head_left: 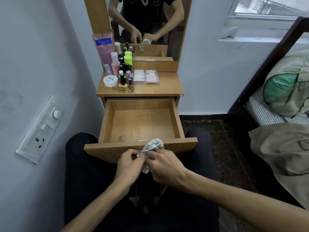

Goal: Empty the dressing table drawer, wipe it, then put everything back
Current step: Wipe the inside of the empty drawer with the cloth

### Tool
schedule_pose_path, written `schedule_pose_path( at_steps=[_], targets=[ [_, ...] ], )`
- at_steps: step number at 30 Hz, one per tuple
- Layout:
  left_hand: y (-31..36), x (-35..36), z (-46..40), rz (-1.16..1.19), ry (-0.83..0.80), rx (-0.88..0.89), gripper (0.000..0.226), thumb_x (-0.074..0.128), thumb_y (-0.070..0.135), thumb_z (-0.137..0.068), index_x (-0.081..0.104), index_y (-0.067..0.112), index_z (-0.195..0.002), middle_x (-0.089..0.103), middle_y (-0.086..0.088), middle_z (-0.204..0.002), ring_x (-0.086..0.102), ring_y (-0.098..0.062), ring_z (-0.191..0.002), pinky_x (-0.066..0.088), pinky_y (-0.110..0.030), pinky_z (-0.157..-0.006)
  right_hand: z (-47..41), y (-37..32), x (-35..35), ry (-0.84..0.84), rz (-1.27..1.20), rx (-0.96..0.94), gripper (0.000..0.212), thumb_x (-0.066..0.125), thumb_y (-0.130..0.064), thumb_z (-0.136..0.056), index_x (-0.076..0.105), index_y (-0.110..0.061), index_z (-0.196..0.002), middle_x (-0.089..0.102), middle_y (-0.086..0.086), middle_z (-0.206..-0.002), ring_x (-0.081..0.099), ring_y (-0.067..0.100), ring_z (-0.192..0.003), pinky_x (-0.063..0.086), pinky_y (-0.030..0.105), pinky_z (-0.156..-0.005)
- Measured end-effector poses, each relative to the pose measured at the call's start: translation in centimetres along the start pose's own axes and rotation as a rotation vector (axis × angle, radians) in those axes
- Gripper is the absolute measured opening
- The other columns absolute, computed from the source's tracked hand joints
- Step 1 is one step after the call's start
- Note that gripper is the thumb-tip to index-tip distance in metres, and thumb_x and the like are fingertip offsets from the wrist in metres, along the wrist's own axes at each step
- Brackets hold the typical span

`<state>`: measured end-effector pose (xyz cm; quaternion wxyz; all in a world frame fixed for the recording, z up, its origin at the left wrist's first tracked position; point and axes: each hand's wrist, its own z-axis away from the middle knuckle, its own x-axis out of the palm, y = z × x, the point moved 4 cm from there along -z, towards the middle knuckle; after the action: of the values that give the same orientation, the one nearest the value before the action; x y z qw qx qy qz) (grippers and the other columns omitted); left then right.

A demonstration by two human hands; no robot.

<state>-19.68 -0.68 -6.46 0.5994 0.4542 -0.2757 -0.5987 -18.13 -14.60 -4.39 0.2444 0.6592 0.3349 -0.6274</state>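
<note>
The wooden drawer [176, 114] of the dressing table stands pulled out over my lap, with nothing inside it. In front of its front panel I hold a bunched grey cloth [153, 144] with both hands. My left hand [129, 162] pinches one end of it and my right hand [164, 166] grips the rest. On the tabletop [167, 87] stand several cosmetics: a pink tube [103, 47], a white jar [110, 80], green-capped bottles [128, 58], nail polish bottles [123, 84] and a clear palette case [145, 77].
A mirror [147, 22] rises behind the tabletop and reflects a person's arms. A wall switch panel [40, 129] is at the left. A bed with a striped mattress, a green pillow [279, 86] and an olive blanket [284, 156] stands at the right.
</note>
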Motion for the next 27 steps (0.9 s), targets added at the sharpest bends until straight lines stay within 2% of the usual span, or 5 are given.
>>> schedule_pose_path(
  at_steps=[7, 12, 16, 23, 27],
  targets=[
    [1.1, 8.4, 0.0, 0.18, -0.041, -0.065, 0.017, 0.074, 0.026, -0.079, 0.072, 0.017, -0.093, 0.08, -0.009, -0.089, 0.078, -0.029, -0.087, 0.065, -0.044, -0.081, 3.9, 4.9, -2.8, -0.086, 0.145, 0.16, 0.022, 0.085, -0.024, -0.055, 0.079, -0.016, -0.074, 0.072, -0.001, -0.074, 0.072, 0.025, -0.064, 0.054, 0.03, -0.052],
    [-1.9, 9.0, -0.5, 0.324, 0.06, -0.22, 0.034, 0.075, 0.039, -0.072, 0.078, 0.021, -0.1, 0.081, 0.0, -0.093, 0.077, -0.02, -0.093, 0.062, -0.045, -0.093, 2.8, 5.2, 0.2, -0.321, 0.077, 0.218, 0.03, 0.066, -0.017, -0.088, 0.073, -0.008, -0.116, 0.071, 0.011, -0.119, 0.069, 0.036, -0.104, 0.06, 0.045, -0.081],
    [-1.4, 8.0, 2.9, 0.589, 0.159, -0.367, 0.02, 0.06, -0.002, -0.093, 0.076, 0.005, -0.103, 0.076, -0.003, -0.08, 0.068, -0.015, -0.076, 0.058, -0.026, -0.062, 2.1, 3.9, 3.2, -0.433, 0.027, 0.158, 0.033, 0.073, -0.017, -0.086, 0.072, -0.007, -0.118, 0.069, 0.016, -0.124, 0.067, 0.039, -0.109, 0.059, 0.047, -0.087],
    [-0.7, 0.0, 3.9, 0.709, 0.423, -0.387, 0.031, 0.055, -0.013, -0.084, 0.071, -0.004, -0.109, 0.071, -0.009, -0.073, 0.058, -0.022, -0.067, 0.046, -0.031, -0.058, -2.0, -1.3, 4.1, -0.286, -0.374, -0.088, 0.045, 0.069, -0.002, -0.07, 0.061, -0.01, -0.114, 0.064, 0.02, -0.128, 0.059, 0.039, -0.118, 0.054, 0.043, -0.098],
    [0.7, -3.0, 4.3, 0.752, 0.487, -0.292, 0.033, 0.056, -0.007, -0.087, 0.074, 0.005, -0.112, 0.073, -0.017, -0.107, 0.067, -0.029, -0.091, 0.052, -0.035, -0.076, -4.3, -4.4, 3.0, -0.175, -0.496, -0.114, 0.071, 0.075, 0.0, -0.068, 0.055, -0.008, -0.136, 0.062, 0.019, -0.14, 0.053, 0.035, -0.136, 0.046, 0.044, -0.114]
  ],
)
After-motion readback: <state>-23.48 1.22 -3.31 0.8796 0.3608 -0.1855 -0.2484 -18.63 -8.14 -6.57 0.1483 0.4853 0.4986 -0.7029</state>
